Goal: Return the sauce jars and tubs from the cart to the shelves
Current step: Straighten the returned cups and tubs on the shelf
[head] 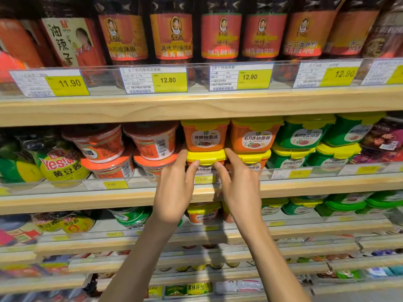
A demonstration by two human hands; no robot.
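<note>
Two near-flat hands, left grip (174,182) and right grip (239,184), clasp nothing, pressing the stacked lower tub (206,157) on the middle shelf (327,185). Likely seating it; next, nudge it squarely back, then let go

On the top shelf rail (196,92) you read four price tags (168,80): 11.90, 12.80, 12.90 and 12.90; on the middle shelf rail (327,177), one yellow tag (111,184) reads 5.00 and another yellow tag (297,173) 10.90; the left orange tub (205,138) reads 原酿甜面酱, the right orange tub (256,139) 6月香甜面酱, and the yellow-label jar (63,168) "Yes!" and 黄豆酱.
</note>
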